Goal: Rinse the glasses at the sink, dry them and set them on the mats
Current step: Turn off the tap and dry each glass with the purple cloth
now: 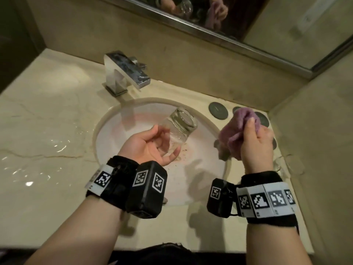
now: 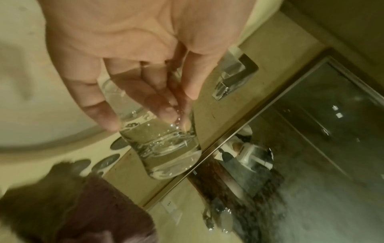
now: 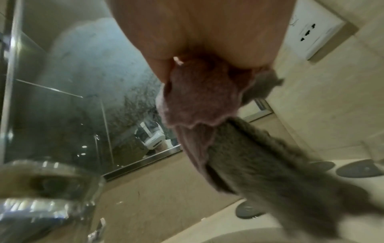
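Note:
My left hand (image 1: 154, 144) holds a clear glass (image 1: 181, 127) over the sink (image 1: 107, 119), palm up, with the thick base tilted up and away. In the left wrist view the fingers (image 2: 104, 111) and thumb wrap the wet glass (image 2: 166, 148). My right hand (image 1: 256, 142) grips a bunched purple cloth (image 1: 240, 121) at the basin's right edge, apart from the glass. The right wrist view shows that cloth (image 3: 197, 102) hanging from my fist (image 3: 207, 32). Round dark mats (image 1: 218, 110) lie on the counter behind the cloth.
A chrome faucet (image 1: 124, 71) stands at the back left of the basin, with no water running from it. Water is pooled on the marble counter (image 1: 47, 150) at the left. A mirror (image 1: 229, 18) runs along the back wall and a side wall (image 1: 315, 131) closes the right.

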Demonstrator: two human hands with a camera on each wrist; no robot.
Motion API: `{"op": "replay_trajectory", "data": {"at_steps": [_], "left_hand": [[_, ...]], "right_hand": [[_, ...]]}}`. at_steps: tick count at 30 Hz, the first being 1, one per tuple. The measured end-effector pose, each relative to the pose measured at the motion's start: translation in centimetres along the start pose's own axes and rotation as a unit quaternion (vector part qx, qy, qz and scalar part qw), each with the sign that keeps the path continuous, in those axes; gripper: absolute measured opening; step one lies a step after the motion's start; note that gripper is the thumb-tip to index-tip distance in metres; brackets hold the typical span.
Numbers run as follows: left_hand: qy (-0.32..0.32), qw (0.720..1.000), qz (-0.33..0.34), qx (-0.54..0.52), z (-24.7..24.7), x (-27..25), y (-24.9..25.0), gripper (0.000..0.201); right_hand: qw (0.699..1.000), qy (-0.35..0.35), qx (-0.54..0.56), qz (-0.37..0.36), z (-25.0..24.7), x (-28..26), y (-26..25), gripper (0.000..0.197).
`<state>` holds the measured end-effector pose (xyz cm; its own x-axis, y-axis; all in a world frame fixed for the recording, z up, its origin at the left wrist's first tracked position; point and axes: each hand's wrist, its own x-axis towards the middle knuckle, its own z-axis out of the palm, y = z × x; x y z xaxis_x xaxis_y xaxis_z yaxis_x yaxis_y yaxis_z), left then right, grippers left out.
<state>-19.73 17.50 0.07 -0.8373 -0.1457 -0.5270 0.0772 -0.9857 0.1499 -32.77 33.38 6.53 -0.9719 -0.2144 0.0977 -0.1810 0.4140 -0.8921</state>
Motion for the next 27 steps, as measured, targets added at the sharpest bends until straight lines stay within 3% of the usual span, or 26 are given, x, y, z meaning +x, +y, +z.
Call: {"op": "replay_trajectory", "data": {"at_steps": [2, 6, 7, 10, 12, 14, 16, 18, 20, 25, 27], "left_hand": [[0.010, 0.999, 0.021, 0.049, -0.1, -0.2, 0.1, 0.017], [0.004, 0.993, 0.039, 0.114, 0.5, -0.5, 0.1, 0.025], [-0.001, 0.991, 0.046, 0.128, 0.6, -0.4, 0.0, 0.029], [-0.002, 0.987, 0.064, 0.150, 1.0, -0.4, -0.1, 0.032], [0.006, 0.990, 0.062, 0.127, 0.9, -0.4, 0.2, 0.022], [0.005, 0.994, 0.051, 0.100, 0.8, -0.5, 0.5, 0.018], [-0.008, 0.995, 0.044, 0.090, 0.9, -0.5, 0.6, 0.017], [-0.018, 0.994, 0.046, 0.094, 1.2, -0.5, 0.5, 0.018], [-0.024, 0.994, 0.050, 0.099, 1.3, -0.5, 0.5, 0.017], [-0.062, 0.990, 0.060, 0.115, 1.1, -1.0, 0.9, 0.012], [-0.084, 0.989, 0.061, 0.102, 1.2, -1.1, 1.1, 0.016]], "right_hand": [[0.997, -0.060, 0.053, -0.006, 0.2, -0.3, -1.1, 0.034], [0.990, -0.122, 0.020, -0.064, 2.1, -1.2, -2.2, 0.031], [0.984, -0.165, 0.047, -0.056, 2.7, -1.6, -2.5, 0.030], [0.947, -0.304, 0.106, -0.017, 3.5, -2.1, -2.5, 0.057], [0.937, -0.310, 0.157, -0.024, 3.3, -1.6, -2.1, 0.065], [0.934, -0.293, 0.204, -0.010, 3.5, -1.3, -2.2, 0.048], [0.952, -0.284, 0.089, -0.075, 4.2, -1.2, -2.2, 0.038], [0.940, -0.281, -0.088, -0.171, 5.1, -1.5, -1.7, 0.045], [0.933, -0.287, -0.122, -0.182, 5.4, -1.7, -1.9, 0.048], [0.919, -0.312, -0.107, -0.218, 4.4, -0.6, -2.7, 0.098], [0.921, -0.335, -0.048, -0.194, 4.2, -0.3, -3.4, 0.099]]}}
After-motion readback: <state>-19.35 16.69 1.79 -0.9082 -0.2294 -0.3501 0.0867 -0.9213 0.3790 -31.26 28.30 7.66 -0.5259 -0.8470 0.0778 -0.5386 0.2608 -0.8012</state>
